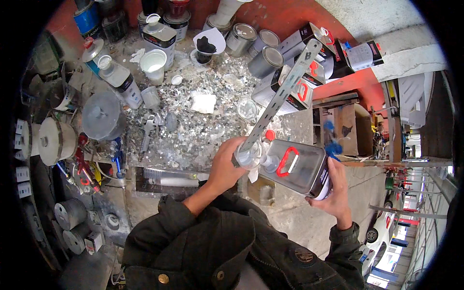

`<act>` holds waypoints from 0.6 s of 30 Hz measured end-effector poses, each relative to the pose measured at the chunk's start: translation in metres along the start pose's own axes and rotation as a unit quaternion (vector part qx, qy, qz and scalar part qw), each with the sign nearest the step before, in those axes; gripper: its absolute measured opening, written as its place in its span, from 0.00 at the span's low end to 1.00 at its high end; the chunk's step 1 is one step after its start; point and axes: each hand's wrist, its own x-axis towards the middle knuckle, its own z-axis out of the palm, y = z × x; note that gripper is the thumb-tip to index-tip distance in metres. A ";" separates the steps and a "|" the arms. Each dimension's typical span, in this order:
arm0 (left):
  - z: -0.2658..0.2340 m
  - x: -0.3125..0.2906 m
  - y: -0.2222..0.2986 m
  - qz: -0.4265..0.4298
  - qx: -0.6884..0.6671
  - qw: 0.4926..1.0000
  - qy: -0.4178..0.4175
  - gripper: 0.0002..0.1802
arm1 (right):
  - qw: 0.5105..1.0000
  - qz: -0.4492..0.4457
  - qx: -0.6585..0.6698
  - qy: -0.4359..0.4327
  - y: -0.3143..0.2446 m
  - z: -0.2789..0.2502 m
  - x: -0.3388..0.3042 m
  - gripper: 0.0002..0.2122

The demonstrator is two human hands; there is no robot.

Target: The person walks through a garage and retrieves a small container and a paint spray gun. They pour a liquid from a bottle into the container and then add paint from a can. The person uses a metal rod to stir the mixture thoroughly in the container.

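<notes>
My left hand (226, 165) is closed around a small clear plastic cup (248, 159) at the bench's front edge. A long slotted metal mixing ruler (284, 91) stands in the cup and leans up to the far right. My right hand (334, 193) grips the base end of a rectangular metal can (307, 159) with a red handle (288, 162). The can is tipped toward the cup, its pale spout (268, 163) at the cup's rim. Whether liquid is flowing, I cannot tell. A red cap (269, 135) lies just beyond the cup.
Several metal cans (267, 63) line the back of the paint-spattered bench (188, 137). A white cup (153, 65), a spray gun (149, 128) and a white paper piece (203, 103) lie farther left. At right is a cardboard box (345, 130).
</notes>
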 end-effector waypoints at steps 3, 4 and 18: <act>-0.001 0.001 0.002 0.000 0.001 1.000 -0.001 0.39 | 1.000 0.002 0.003 0.001 -0.001 -0.002 0.000 0.50; -0.001 0.001 0.002 -0.005 -0.001 1.000 -0.002 0.39 | 1.000 0.002 0.005 0.003 -0.001 -0.001 0.000 0.50; 0.001 0.002 -0.008 -0.037 -0.053 0.998 0.010 0.38 | 0.993 0.066 0.089 0.030 0.018 0.016 -0.009 0.53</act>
